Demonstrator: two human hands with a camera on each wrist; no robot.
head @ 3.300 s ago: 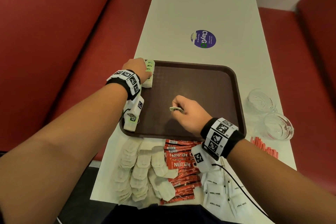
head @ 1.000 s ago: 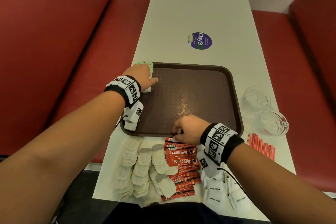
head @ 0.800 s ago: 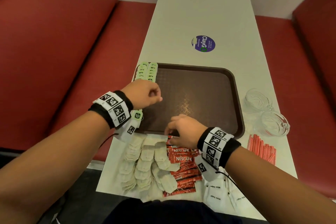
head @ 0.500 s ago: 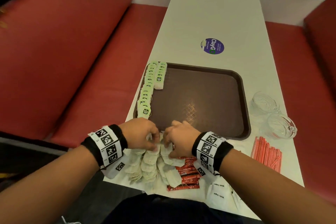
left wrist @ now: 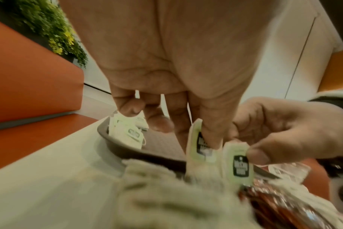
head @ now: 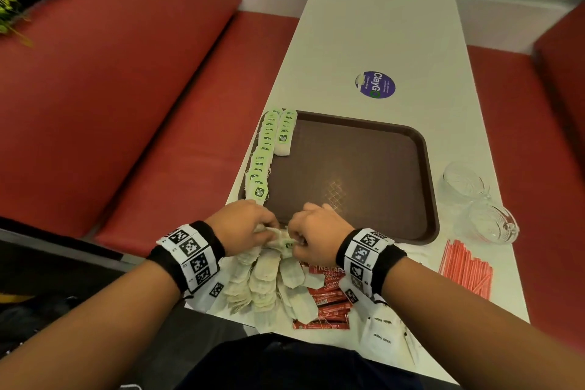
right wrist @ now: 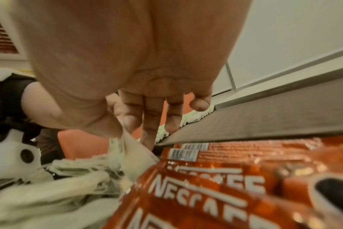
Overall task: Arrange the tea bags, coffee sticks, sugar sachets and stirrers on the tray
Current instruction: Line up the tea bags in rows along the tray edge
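Green-tagged tea bags already line the tray beyond the grip, and both hands have dropped back to the loose pile, left hand and right hand each pinching a fresh bag.

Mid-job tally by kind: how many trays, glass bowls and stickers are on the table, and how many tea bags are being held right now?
Tray: 1
Glass bowls: 2
Sticker: 1
Tea bags being held: 2
Total: 6
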